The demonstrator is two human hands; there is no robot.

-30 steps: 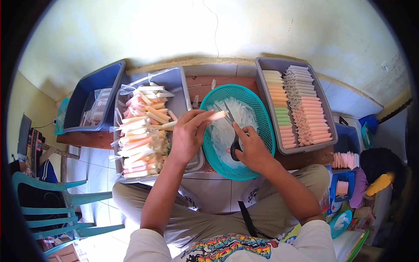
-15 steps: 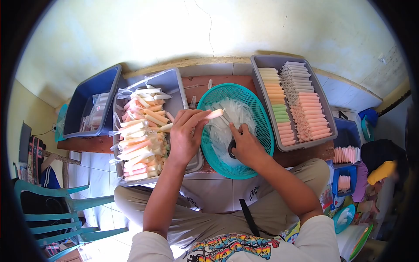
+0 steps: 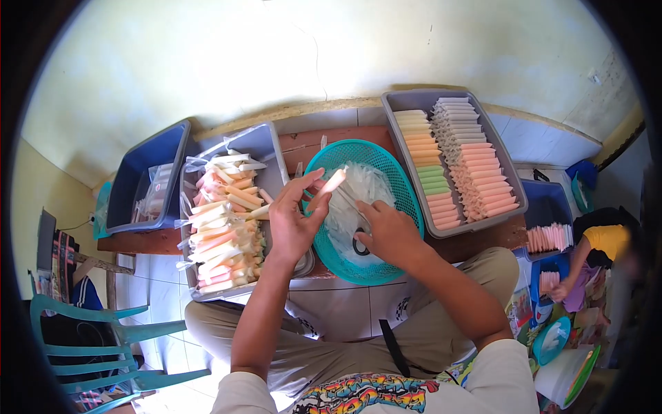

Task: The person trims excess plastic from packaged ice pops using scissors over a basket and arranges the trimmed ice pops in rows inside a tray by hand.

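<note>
My left hand point(image 3: 295, 219) holds a pink filled plastic tube point(image 3: 333, 181) between thumb and fingers, above the left rim of the teal basket point(image 3: 416, 216). Over the basket, my right hand point(image 3: 389, 231) is closed on black-handled scissors point(image 3: 359, 243), whose blades are mostly hidden. Clear plastic scraps point(image 3: 372, 183) lie in the basket. To the left, a grey tray point(image 3: 270, 165) holds a loose heap of pink, orange and cream tubes point(image 3: 222, 234). On the right, another grey tray point(image 3: 512, 165) has tubes point(image 3: 483, 165) laid in two neat columns, cream, orange, green, pink and white.
A dark blue bin point(image 3: 124, 200) with packaged items stands at the far left, near a teal plastic chair point(image 3: 93, 348). At the right are a blue bin point(image 3: 545, 200) with more tubes, smaller containers and another person point(image 3: 603, 238) reaching out a hand.
The tube in my left hand is now tilted more upright. My right hand has lowered slightly with the scissors. At the right, the other person's arm has come into view.
</note>
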